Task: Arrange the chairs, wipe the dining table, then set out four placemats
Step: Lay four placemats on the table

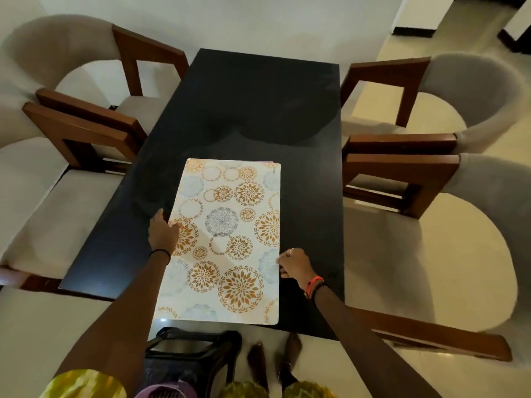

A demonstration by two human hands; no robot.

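A white placemat (230,239) printed with gold and blue floral circles lies lengthwise on the near half of the dark dining table (258,104). A thin pink edge of another mat shows beneath its far end. My left hand (163,231) grips the mat's left edge, thumb on top. My right hand (293,265) pinches the mat's right edge near the front. Two grey upholstered chairs with wooden arms stand at the left side (66,130) and two at the right side (431,156), pushed in against the table.
A dark stool or bag (189,351) sits on the pale tiled floor just below the table's near edge, beside my feet (275,360). A doorway with black skirting (411,31) opens at the back right.
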